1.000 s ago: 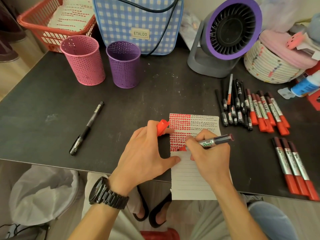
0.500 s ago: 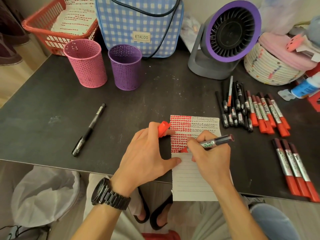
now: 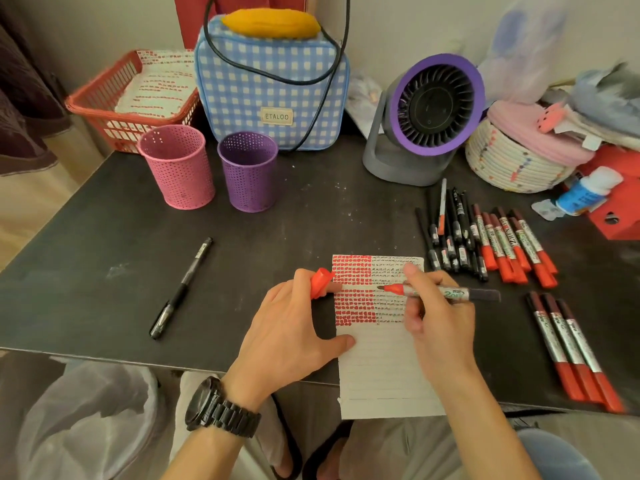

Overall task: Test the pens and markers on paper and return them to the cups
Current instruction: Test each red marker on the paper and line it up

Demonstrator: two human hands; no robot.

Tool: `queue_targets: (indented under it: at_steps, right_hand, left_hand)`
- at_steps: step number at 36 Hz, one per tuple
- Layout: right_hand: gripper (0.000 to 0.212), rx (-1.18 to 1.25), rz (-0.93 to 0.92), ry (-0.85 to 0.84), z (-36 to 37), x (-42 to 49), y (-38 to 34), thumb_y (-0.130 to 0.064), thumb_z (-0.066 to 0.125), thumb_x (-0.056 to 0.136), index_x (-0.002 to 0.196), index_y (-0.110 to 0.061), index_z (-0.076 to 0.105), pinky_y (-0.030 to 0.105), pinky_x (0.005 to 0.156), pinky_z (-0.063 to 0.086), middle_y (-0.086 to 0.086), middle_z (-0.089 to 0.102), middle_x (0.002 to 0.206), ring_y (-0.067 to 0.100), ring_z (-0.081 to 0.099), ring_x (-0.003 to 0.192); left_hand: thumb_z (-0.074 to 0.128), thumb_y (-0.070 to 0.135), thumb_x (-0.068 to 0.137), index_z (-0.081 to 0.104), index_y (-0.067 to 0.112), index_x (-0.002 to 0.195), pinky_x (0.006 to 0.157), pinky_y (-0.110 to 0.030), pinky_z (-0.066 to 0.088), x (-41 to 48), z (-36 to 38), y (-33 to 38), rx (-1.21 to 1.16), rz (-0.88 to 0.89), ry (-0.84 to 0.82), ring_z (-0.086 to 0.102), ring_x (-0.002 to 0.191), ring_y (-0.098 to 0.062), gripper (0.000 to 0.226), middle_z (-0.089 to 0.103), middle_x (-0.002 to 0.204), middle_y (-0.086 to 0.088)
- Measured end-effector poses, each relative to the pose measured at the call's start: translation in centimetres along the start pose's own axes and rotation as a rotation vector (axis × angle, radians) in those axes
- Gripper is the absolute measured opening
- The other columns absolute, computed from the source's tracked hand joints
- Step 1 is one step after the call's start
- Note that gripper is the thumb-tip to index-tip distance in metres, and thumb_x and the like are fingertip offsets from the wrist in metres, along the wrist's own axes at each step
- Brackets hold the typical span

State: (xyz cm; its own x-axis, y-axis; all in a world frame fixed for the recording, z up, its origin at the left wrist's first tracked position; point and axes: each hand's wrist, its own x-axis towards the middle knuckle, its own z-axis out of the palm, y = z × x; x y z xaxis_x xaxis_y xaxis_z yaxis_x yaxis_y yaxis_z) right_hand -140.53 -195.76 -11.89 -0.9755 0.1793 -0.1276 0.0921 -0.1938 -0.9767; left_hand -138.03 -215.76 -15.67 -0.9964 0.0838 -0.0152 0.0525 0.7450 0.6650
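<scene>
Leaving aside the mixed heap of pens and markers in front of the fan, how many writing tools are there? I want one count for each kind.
Black pen lying alone on the left: 1
Uncapped red marker with silver barrel, in the right hand: 1
Red-capped silver markers in the near-right row: 3
Total: 5

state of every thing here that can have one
red marker: uncapped, gripped by the right hand, tip over the paper
red cap: off, pinched by the left hand
paper: top part marked, rest blank
pink cup: upright, nothing showing inside
purple cup: upright, nothing showing inside
black pen: capped, lying flat
</scene>
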Motion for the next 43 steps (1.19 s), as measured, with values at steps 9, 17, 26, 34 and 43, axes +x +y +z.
queue_targets:
  at_steps: [9, 17, 26, 34, 43]
  right_hand:
    - [0.047, 0.251, 0.224, -0.113, -3.3, -2.9, -3.2, -0.046, 0.07, 0.077, 0.11, -0.014, 0.079, 0.023, 0.051, 0.052, 0.011, 0.074, 0.092, 0.015, 0.062, 0.062]
    - [0.041, 0.237, 0.268, -0.022, -5.3, -6.6, -1.8, -0.039, 0.064, 0.075, 0.1, -0.008, 0.072, 0.027, 0.043, 0.048, 0.027, 0.074, 0.095, 0.021, 0.059, 0.052]
    - [0.045, 0.164, 0.19, 0.179, -6.7, -9.5, -0.3, -0.056, 0.076, 0.066, 0.074, -0.011, 0.077, 0.024, 0.04, 0.048, 0.024, 0.07, 0.071, 0.018, 0.059, 0.048]
    - [0.05, 0.127, 0.185, 0.308, -7.3, -10.7, -0.3, -0.064, 0.075, 0.067, 0.063, -0.014, 0.076, 0.024, 0.037, 0.041, 0.021, 0.067, 0.061, 0.017, 0.053, 0.041]
    - [0.054, 0.173, 0.123, 0.351, -7.5, -10.8, -0.7, -0.072, 0.078, 0.06, 0.059, -0.018, 0.074, 0.023, 0.035, 0.038, 0.016, 0.064, 0.054, 0.015, 0.049, 0.037]
  left_hand:
    - [0.044, 0.073, 0.085, 0.038, 0.051, 0.099, 0.071, -0.016, 0.037, -0.7, -0.8, 0.5, -0.049, 0.048, 0.086, 0.052, 0.095, 0.001, 0.027, 0.053, 0.097, 0.03]
    - [0.035, 0.057, 0.1, 0.064, 0.032, 0.099, 0.081, -0.022, 0.042, -2.7, -2.1, 3.3, -0.43, 0.012, 0.224, 0.06, 0.095, -0.008, 0.039, 0.065, 0.095, 0.018]
    - [0.058, 0.061, 0.081, 0.068, 0.052, 0.11, 0.081, -0.026, 0.057, -5.7, -0.9, 5.0, -0.41, 0.017, -0.033, 0.068, 0.09, -0.011, 0.032, 0.073, 0.101, 0.02]
    - [0.065, 0.05, 0.086, 0.062, 0.043, 0.115, 0.071, -0.03, 0.052, -6.4, 0.2, 5.6, -0.407, 0.032, -0.01, 0.064, 0.081, -0.02, 0.03, 0.074, 0.103, 0.016]
    - [0.052, 0.054, 0.092, 0.072, 0.046, 0.108, 0.076, -0.022, 0.049, -7.1, 0.8, 6.6, -0.551, 0.023, -0.111, 0.063, 0.08, -0.006, 0.027, 0.071, 0.086, 0.01]
